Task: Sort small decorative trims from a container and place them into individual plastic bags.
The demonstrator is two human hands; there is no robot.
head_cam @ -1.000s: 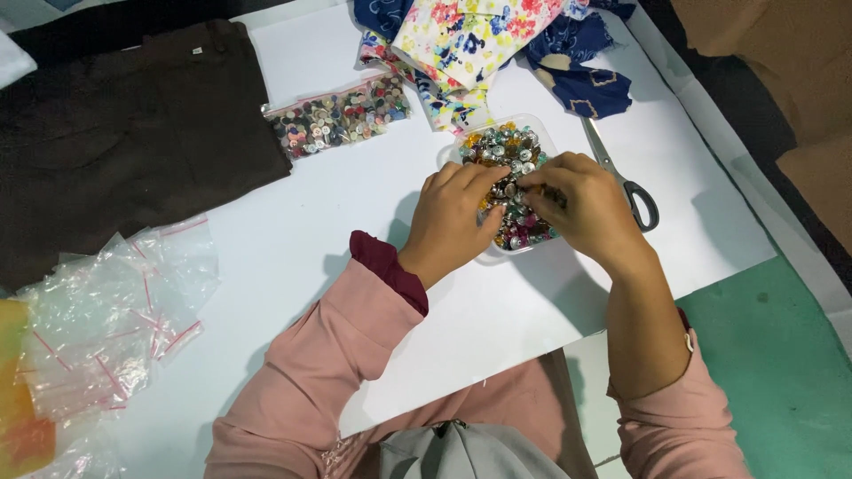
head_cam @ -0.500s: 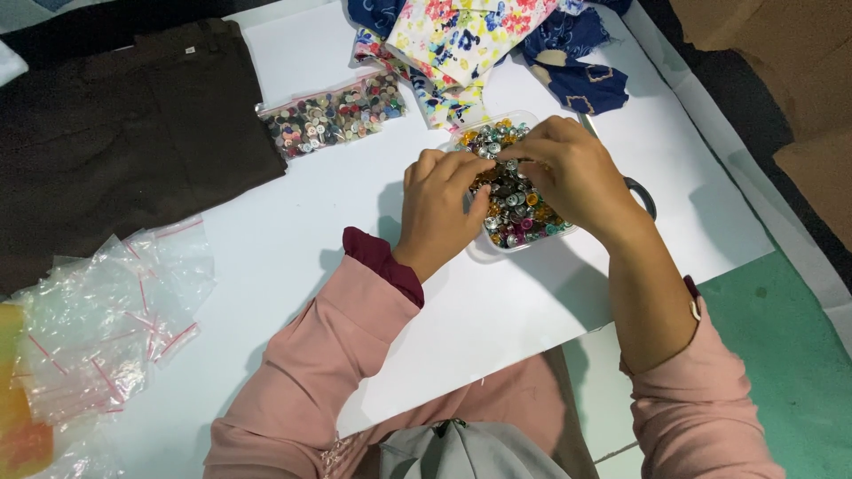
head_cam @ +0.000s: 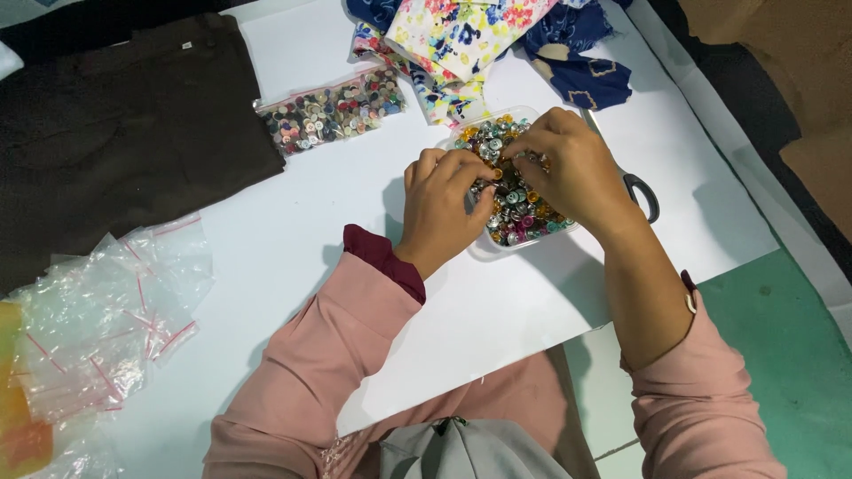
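A clear plastic tub of shiny mixed buttons (head_cam: pixel 519 213) sits mid-surface; the left hand (head_cam: pixel 441 208) and right hand (head_cam: pixel 572 168) dig in, fingers curled, what they pinch hidden. Beside: a zip bag of buttons (head_cam: pixel 333 113), floral cloth (head_cam: pixel 461 40), scissors (head_cam: pixel 641 191), crinkly empty bags (head_cam: pixel 106 310).

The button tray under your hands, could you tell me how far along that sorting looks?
Done: one zip bag lies filled with buttons by the dark cloth. In hand: the left hand and right hand both pick in the tray, heaped with mixed buttons. Left: the tray looks nearly full, and a pile of empty bags waits at the left. What the fingers pinch is too small to tell.
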